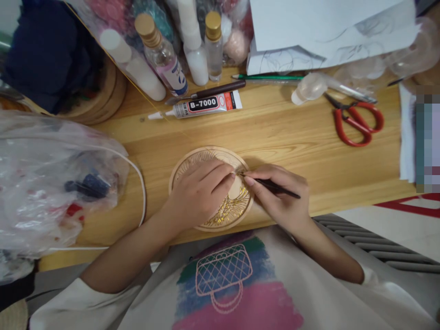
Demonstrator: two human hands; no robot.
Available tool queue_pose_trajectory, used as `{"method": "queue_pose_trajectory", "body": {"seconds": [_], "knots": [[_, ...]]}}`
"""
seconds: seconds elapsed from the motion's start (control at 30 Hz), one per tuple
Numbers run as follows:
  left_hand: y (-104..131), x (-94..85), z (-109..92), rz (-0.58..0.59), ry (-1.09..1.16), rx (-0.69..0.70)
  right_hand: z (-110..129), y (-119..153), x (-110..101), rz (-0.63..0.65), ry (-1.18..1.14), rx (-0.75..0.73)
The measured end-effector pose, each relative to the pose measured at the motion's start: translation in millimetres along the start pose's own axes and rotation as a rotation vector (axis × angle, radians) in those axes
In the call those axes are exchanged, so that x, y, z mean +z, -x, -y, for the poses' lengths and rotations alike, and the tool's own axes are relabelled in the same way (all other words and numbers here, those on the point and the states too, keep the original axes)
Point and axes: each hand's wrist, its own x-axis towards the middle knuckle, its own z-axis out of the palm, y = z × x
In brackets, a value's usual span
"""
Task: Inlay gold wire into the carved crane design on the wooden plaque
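A round wooden-rimmed board (pixel 171 178) lies near the table's front edge, its face drawn with curved lines. Shiny gold wire pieces (pixel 223 213) fill its lower part, around a pale bare circle (pixel 236 189). My left hand (pixel 197 195) rests over the board, fingers bent and fingertips together; what they pinch is hidden. A thin gold strand (pixel 137 94) runs from the upper left down towards this hand. My right hand (pixel 287 192) grips slim dark tweezers (pixel 275 185), their tip beside my left fingertips at the board's upper right.
Behind the board lie a B-7000 glue tube (pixel 206 105), a dark-handled tool (pixel 218 90) and several bottles (pixel 168 64). Red-handled scissors (pixel 357 121) lie right, below drawn paper sheets (pixel 326 27). A clear plastic bag (pixel 41 183) and a white cable (pixel 142 183) are at left.
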Motion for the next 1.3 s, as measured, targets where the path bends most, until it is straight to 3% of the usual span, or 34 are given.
{"method": "queue_pose_trajectory", "body": {"seconds": [0.7,1.3], "knots": [[0.4,1.5,-0.7,-0.012,-0.075,-0.01,-0.2,2.3,-0.2,-0.031,-0.034,0.065],[0.0,0.5,-1.1,-0.013,-0.057,-0.002,-1.5,1.5,-1.1,-0.006,-0.023,0.038]]}}
